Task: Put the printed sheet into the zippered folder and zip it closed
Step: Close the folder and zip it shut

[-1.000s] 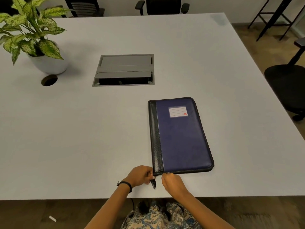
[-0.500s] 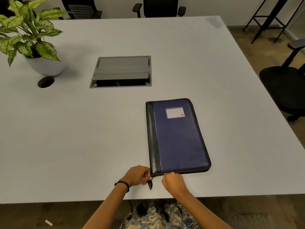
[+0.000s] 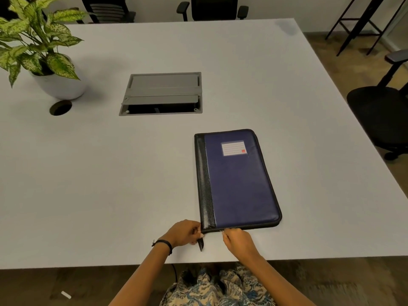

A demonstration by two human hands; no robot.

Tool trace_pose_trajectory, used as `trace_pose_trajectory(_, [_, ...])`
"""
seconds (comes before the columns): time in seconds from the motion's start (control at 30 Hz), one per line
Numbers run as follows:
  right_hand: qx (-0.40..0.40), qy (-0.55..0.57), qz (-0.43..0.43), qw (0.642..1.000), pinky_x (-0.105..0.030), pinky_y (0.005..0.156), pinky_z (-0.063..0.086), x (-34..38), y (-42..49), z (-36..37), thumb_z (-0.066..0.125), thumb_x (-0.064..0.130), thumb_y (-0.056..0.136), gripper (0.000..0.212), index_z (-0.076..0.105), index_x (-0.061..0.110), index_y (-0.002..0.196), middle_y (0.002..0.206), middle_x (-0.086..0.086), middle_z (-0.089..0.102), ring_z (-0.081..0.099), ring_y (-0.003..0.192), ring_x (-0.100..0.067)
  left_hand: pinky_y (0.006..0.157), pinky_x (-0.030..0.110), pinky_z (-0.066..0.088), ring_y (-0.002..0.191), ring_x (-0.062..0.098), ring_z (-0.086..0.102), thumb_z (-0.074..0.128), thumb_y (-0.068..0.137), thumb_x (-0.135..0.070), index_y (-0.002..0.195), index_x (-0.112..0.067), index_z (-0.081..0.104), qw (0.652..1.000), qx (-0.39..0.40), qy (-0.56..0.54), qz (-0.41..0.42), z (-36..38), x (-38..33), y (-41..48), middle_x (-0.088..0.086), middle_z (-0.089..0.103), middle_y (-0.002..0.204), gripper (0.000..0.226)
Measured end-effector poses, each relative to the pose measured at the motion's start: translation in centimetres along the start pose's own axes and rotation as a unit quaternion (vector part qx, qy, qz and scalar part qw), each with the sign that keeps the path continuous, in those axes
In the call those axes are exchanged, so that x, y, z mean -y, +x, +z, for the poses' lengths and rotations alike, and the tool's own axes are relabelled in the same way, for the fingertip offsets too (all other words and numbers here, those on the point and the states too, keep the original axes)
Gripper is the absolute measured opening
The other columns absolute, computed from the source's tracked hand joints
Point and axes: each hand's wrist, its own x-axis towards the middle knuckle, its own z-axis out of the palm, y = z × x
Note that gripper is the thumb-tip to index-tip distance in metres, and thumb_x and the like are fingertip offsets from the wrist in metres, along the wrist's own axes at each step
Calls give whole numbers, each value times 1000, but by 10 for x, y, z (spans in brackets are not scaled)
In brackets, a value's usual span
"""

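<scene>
A dark blue zippered folder (image 3: pixel 238 180) with a black spine strip and a white label lies shut and flat on the white table (image 3: pixel 110 173), its near edge close to me. My left hand (image 3: pixel 184 233) pinches the folder's near left corner, where a black zipper tail hangs down. My right hand (image 3: pixel 237 240) pinches the small metal zipper pull on the near edge, a little right of that corner. The printed sheet is not in sight.
A grey cable hatch (image 3: pixel 162 93) is set into the table's middle. A potted plant (image 3: pixel 39 54) stands at the far left beside a round cable hole (image 3: pixel 60 107). Office chairs stand beyond the far edge and to the right (image 3: pixel 379 115).
Both hands stay at the folder's near left corner. The view has shifted slightly; the folder itself has not visibly moved.
</scene>
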Motion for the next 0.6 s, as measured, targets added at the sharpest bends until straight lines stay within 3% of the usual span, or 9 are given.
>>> trace_pose_trajectory(0.2, [-14,37,-4,999,-23,60,32,1,-3,10,36,21,98,31,60,6,85,88,-15,69,63,77,-24,67,14,37,61,-6,50,51,94,-35,69,-34,40,1000,-3,7,23,3,1,-1,5,72,82,28])
trace_pose_trajectory(0.3, [-12,37,-2,999,-29,63,37,1,-2,10,35,23,98,33,61,4,91,92,-14,69,63,81,-25,66,17,37,60,-7,46,51,94,-33,78,-23,47,999,-20,16,30,7,3,0,11,74,87,20])
trace_pose_trajectory(0.47, [3,33,-15,999,-30,65,40,5,-1,10,35,21,99,31,61,4,94,95,-15,69,64,84,-27,77,30,44,67,11,53,51,94,-31,82,-19,47,999,-23,9,30,6,3,0,13,73,89,18])
trace_pose_trajectory(0.6, [38,-3,-49,998,-36,71,47,12,3,8,33,12,97,28,59,2,99,100,-18,67,64,88,-31,82,36,46,74,15,54,50,95,-29,83,-19,46,999,-4,5,36,5,-1,-4,15,72,92,17])
